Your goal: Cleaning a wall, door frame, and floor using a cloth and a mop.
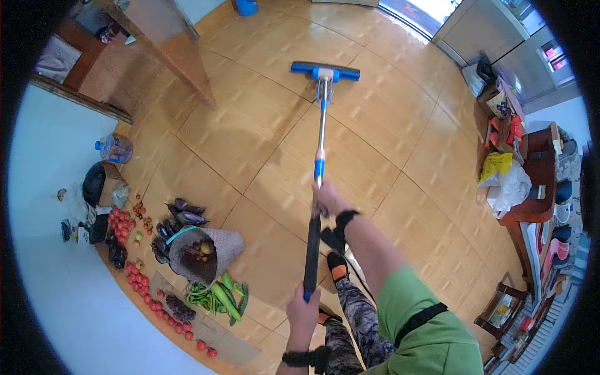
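A sponge mop with a blue head (325, 71) lies ahead of me, its wide head on the tan tiled floor (356, 140). Its metal pole (322, 122) runs back towards my body and ends in a black grip (311, 258). My right hand (330, 199) is closed around the pole just above the black grip. Lower down, my left hand (302, 307) holds the end of the grip. Both wrists wear black straps.
Left, a woven basket (229, 248) stands among eggplants (187, 213), green vegetables (227, 300) and a row of tomatoes (154, 305) along the wall. A plastic jug (117, 148) is farther up. A wooden cabinet (539, 201) with bags lines the right side; a doorway (422, 14) opens ahead.
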{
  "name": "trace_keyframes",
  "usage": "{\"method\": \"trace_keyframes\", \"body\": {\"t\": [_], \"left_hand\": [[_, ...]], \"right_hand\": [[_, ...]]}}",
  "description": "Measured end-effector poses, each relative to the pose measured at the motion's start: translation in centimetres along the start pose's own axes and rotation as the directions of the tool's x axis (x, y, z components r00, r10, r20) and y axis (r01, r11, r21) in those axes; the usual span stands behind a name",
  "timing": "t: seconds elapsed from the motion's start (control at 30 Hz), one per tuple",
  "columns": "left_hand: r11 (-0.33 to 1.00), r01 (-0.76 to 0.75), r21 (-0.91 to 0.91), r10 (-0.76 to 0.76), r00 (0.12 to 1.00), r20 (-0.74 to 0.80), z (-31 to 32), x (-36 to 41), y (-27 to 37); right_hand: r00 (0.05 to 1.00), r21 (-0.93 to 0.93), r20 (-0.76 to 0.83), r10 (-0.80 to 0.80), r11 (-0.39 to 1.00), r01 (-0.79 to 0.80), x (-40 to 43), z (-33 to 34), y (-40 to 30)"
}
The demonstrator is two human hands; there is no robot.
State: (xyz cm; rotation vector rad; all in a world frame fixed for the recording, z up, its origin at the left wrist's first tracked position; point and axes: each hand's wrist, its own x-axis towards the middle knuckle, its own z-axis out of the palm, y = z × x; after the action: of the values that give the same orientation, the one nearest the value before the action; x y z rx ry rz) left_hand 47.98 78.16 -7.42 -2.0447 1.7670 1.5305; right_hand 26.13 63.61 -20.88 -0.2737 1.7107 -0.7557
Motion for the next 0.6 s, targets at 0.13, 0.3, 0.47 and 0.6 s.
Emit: {"method": "trace_keyframes", "body": {"t": [0.13,0.3,0.47,0.6], "left_hand": [[0.979,0.200,0.040,-0.202,0.979,0.036,0.1,-9.9,-9.3],[0.955,0.296,-0.026,-0.288,0.944,0.161,0.6,-26.2,-23.5],[0.872,0.490,0.009,-0.480,0.850,0.217,-3.4,-31.4,-21.6],[0.830,0.557,-0.013,-0.547,0.819,0.175,-5.2,-33.6,-21.6]], "right_hand": [[0.978,-0.223,0.205,0.037,0.975,0.010,-5.8,4.6,10.9],[0.816,-0.334,0.446,0.367,0.914,-0.229,-20.7,9.2,20.9],[0.484,-0.325,0.759,0.436,0.897,-0.300,-33.9,11.7,39.7],[0.141,-0.332,0.879,0.455,0.798,-0.503,-40.4,12.9,37.6]]}}
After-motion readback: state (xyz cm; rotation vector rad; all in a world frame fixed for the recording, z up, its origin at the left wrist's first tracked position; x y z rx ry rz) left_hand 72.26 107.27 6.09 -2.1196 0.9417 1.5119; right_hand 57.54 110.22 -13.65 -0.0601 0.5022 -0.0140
